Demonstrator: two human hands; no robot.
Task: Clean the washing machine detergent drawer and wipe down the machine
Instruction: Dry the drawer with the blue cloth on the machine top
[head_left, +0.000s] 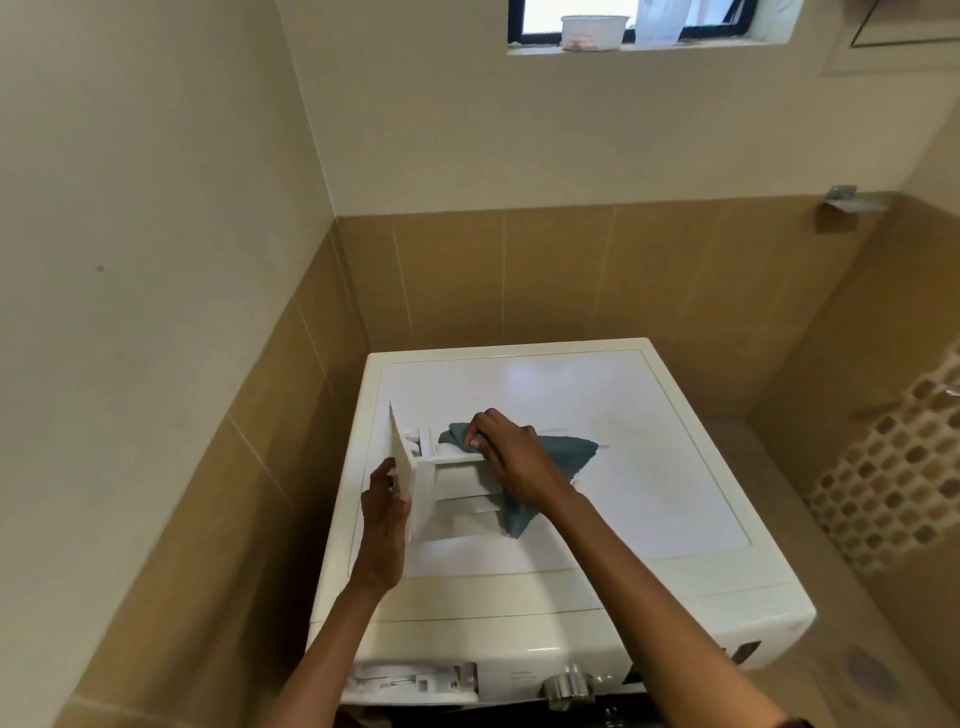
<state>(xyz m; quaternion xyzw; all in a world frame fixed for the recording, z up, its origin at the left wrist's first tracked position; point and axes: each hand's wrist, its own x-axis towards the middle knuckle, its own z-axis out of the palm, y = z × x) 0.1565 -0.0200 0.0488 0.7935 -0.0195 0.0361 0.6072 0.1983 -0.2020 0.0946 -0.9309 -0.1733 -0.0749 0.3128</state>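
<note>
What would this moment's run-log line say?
step: wiping detergent drawer atop washing machine | left hand: holds drawer front | right hand: grips teal cloth at drawer

White detergent drawer (447, 483) is out of the machine and sits on top of the white washing machine (649, 467), front panel upright at left, compartments facing up. Teal cloth (566, 457) lies across the drawer's right end, one corner bunched into the far compartment. Open drawer slot (415, 680) gapes at the machine's front, upper left.
</note>
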